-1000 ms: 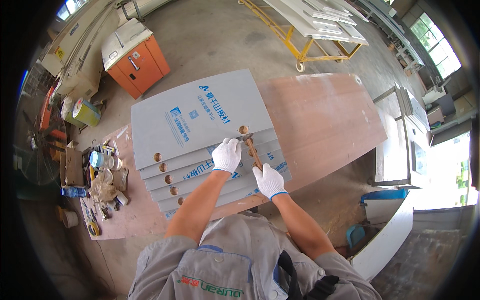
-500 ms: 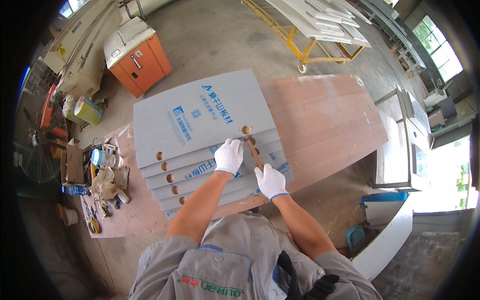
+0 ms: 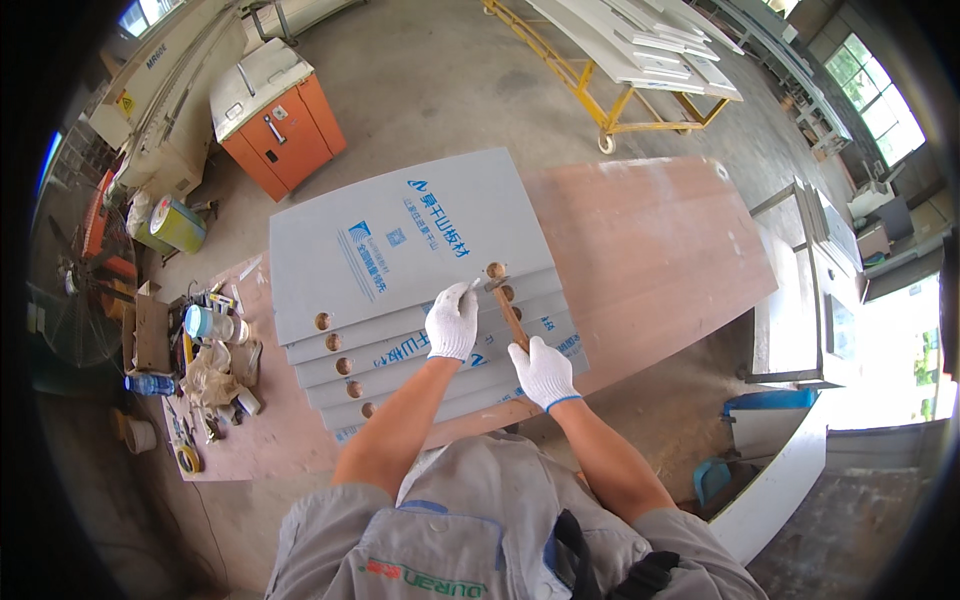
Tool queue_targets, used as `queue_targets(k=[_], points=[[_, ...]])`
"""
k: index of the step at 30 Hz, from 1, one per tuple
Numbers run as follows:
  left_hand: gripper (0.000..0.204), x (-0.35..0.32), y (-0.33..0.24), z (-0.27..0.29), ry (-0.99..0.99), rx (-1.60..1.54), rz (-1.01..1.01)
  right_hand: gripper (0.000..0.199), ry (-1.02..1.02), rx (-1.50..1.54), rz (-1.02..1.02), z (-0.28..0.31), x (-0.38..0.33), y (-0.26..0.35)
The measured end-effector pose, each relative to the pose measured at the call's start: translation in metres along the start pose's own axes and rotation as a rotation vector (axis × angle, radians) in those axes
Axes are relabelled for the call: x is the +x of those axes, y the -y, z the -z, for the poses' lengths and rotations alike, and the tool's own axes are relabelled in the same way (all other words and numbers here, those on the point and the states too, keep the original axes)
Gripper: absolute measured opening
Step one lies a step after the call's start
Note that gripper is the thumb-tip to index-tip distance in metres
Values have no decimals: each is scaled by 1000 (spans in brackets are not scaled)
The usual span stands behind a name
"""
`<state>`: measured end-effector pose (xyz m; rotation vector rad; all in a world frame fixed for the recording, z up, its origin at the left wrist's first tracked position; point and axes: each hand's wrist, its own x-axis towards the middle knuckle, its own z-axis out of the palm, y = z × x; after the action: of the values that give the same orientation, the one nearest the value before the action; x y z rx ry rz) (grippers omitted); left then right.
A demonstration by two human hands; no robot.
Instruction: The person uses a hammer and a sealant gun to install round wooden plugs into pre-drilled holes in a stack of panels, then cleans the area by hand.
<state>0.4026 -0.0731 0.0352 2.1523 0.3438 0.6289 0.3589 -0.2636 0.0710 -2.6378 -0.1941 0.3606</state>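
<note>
My right hand (image 3: 545, 372), in a white knitted glove with a blue cuff, is wrapped round the wooden handle of a hammer (image 3: 511, 318). The hammer's metal head lies just below a round hole near the right end of the top grey panel (image 3: 350, 220). Close beside the head, my gloved left hand (image 3: 453, 320) is closed in a pinch over the panel's near edge. Whatever its fingertips hold, if anything, is too small to make out. Several such panels are stacked in steps, with round holes near both ends and blue print on their faces.
The stack lies on a reddish-brown board (image 3: 650, 240). At its left are a clear jar with a blue lid (image 3: 212, 320), crumpled plastic, a cardboard box (image 3: 150, 330) and a tape roll (image 3: 188, 459). Beyond stand an orange cabinet (image 3: 290, 145) and a yellow trolley (image 3: 610, 110) with white panels.
My left hand has shifted slightly left and toward me, away from the hole. The hammer stays in my right hand near the same spot. The whole view has tilted a little.
</note>
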Motion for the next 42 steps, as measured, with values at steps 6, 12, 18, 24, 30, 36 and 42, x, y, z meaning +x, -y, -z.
queue_targets(k=[6, 12, 18, 24, 30, 36, 42], points=[[16, 41, -24, -2, 184, 56, -64, 51, 75, 46, -133, 2, 4, -4], [19, 64, -28, -31, 395, 302, -71, 53, -44, 158, -159, 17, 7, -10], [17, 60, -17, -31, 361, 304, -190, 51, -91, 113, -99, 21, 27, -3], [18, 60, -15, -32, 387, 301, -192, 49, -100, 32, -119, 17, 34, -6], [18, 65, -15, -28, 424, 257, -124, 50, -131, 69, -75, 18, 34, -5], [22, 67, -18, -33, 419, 281, -107, 50, -95, 14, -72, 18, 36, -8], [21, 65, -21, -31, 403, 368, -108, 51, -107, 5, -43, 9, 39, -6]])
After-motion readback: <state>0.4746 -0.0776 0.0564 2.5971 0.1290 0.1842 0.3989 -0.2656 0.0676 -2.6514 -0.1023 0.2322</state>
